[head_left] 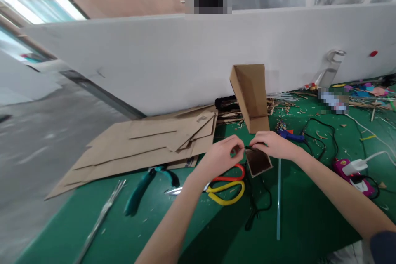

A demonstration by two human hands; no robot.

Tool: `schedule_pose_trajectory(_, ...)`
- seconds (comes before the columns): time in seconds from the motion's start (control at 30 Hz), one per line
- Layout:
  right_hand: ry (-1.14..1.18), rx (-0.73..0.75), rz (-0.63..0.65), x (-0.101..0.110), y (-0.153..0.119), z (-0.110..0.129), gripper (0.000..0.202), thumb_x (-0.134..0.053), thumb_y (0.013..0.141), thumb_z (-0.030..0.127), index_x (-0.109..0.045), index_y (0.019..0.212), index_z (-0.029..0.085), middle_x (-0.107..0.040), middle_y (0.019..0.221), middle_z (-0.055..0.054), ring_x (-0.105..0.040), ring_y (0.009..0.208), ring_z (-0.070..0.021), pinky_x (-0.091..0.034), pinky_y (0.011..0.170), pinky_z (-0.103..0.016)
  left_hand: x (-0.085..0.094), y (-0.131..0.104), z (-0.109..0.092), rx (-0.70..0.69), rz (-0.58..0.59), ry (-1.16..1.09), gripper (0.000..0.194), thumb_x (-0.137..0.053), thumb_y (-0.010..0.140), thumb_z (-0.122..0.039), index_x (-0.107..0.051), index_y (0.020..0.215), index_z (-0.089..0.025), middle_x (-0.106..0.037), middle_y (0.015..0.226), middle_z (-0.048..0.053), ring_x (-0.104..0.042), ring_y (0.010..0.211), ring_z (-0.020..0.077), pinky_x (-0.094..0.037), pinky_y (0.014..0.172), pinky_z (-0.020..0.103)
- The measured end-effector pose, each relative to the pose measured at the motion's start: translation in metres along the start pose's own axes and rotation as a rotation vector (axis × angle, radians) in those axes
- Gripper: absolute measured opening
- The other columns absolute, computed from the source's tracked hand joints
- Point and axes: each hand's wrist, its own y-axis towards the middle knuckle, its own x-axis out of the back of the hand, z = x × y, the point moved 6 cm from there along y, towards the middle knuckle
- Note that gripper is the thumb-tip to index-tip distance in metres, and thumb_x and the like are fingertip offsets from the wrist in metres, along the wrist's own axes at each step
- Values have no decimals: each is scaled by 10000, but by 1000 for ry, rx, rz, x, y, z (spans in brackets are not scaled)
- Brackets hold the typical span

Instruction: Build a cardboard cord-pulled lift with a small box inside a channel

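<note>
My left hand is closed, thumb and forefinger pinched on a thin dark cord. The same dark cord hangs down in a loop onto the green table. Close on its right, my right hand also pinches the cord at the top edge of a small open cardboard box. Below my left hand lie scissors with one red and one yellow handle. A translucent blue glue stick lies upright in view, right of the box.
Flat cardboard sheets, teal pliers and a wire bundle are on the left. Behind the hands stands a folded cardboard piece. A blue glue gun and a pink power strip with cords are right. A white partition borders the table.
</note>
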Motion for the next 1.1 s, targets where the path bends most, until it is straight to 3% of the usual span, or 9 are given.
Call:
schedule_pose_trajectory(0.17,-299,34,63,8,-5,4,221,-495,987,173,-709,945,139,-642,928,-98,-581,921,-210,-448,848,-345,8,0,-8,-8,113,193,88,-516,828,-146,-552,776,-208,-622,778,-7,-580,661,145,-422,598,259)
schedule_pose_trajectory(0.33,-261,25,50,19,-9,-1,241,-448,999,176,-681,941,148,-632,945,-98,-571,927,-208,-442,848,-341,16,-5,-15,-62,106,276,156,-471,919,-245,-562,797,-210,-626,807,18,-543,622,152,-387,575,280)
schedule_pose_trajectory(0.6,-515,11,41,19,-11,-9,207,-456,995,170,-655,949,142,-634,957,-113,-537,913,-234,-396,752,-340,-8,-4,-13,-112,185,397,225,-403,971,-208,-623,937,-175,-636,946,50,-611,713,163,-395,576,277)
schedule_pose_trajectory(0.87,-612,51,24,19,-10,-14,192,-475,1002,198,-644,916,167,-655,929,-91,-541,884,-220,-375,721,-332,-11,-6,-10,-177,206,422,229,-411,959,-175,-640,957,-168,-650,959,61,-635,824,189,-440,638,278)
schedule_pose_trajectory(1.0,-584,26,23,20,-11,-13,195,-465,1006,206,-633,913,173,-648,937,-84,-553,878,-211,-369,684,-319,-8,-7,-12,-124,240,381,220,-419,977,-212,-625,908,-179,-650,919,47,-631,755,180,-410,585,278)
schedule_pose_trajectory(1.1,-495,-30,28,22,-11,-10,202,-440,1015,227,-625,954,173,-632,984,-81,-563,855,-194,-359,643,-302,-1,-7,-13,-53,194,299,243,-423,998,-313,-620,921,-195,-667,930,37,-632,714,167,-427,588,278)
